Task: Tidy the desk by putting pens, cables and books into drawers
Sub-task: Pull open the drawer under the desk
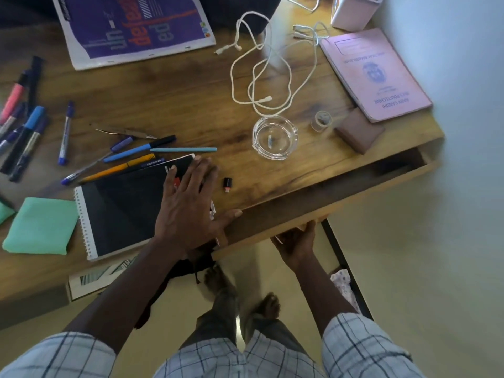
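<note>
My left hand (191, 203) lies flat, fingers spread, on the right edge of a black spiral notebook (120, 208) at the desk's near side. My right hand (296, 242) grips the front panel of the drawer (341, 195) from below; the drawer stands partly pulled out under the right end of the desk. Several pens and markers (131, 156) lie scattered left of and behind the notebook. A white cable (261, 77) sprawls in loops at the back centre. A pink record book (373, 75) rests at the right, a purple magazine (131, 25) at the back.
A glass ashtray (274, 137), a tape roll (321, 120) and a brown wallet (358, 132) sit near the right front edge. A small black USB adapter (227, 184) lies beside my left hand. A green folded cloth (41, 225) lies at left. A white box (354, 12) stands far right.
</note>
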